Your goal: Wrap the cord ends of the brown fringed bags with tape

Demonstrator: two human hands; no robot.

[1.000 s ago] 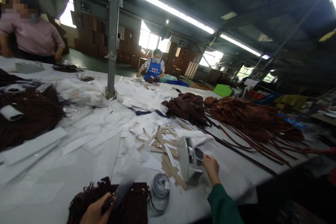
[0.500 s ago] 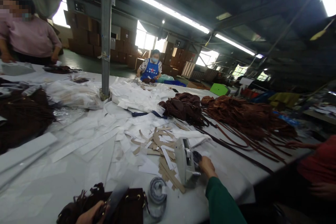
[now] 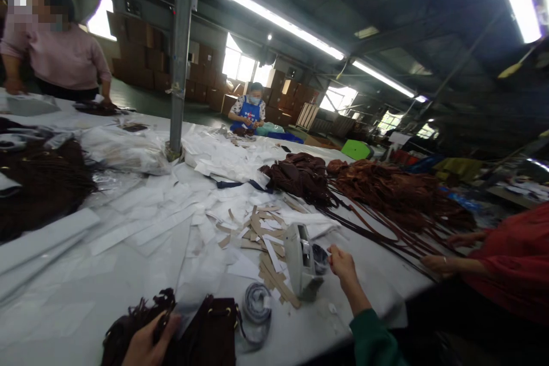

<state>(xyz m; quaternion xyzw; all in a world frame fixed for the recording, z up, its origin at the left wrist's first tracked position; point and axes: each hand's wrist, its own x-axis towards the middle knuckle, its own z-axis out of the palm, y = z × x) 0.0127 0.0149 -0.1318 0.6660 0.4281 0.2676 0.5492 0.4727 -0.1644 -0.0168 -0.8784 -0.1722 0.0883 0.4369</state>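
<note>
At the bottom of the head view, my left hand (image 3: pixel 152 338) is closed on a dark brown fringed bag (image 3: pixel 214 329) with gold-coloured eyelets. My right hand (image 3: pixel 343 266) is raised just right of a pale grey tape dispenser (image 3: pixel 295 263), its fingertips pinched together. Whatever may be between those fingers is too small to make out. The dispenser's dark roll faces my hand. A coiled grey strap (image 3: pixel 257 304) lies between the bag and the dispenser.
Cardboard strips (image 3: pixel 274 274) and white paper sheets (image 3: pixel 163 223) cover the table's middle. Beyond them lie dark brown bags (image 3: pixel 300 174) and reddish-brown bags with long straps (image 3: pixel 386 189). A metal post (image 3: pixel 180 63) rises at left. A co-worker in red (image 3: pixel 514 263) works close at right; two others stand farther off.
My right hand has drawn slightly away from the dispenser's roll and lifted. A blurred translucent strip by my left hand no longer shows. The red-sleeved co-worker's arms have reached farther over the table.
</note>
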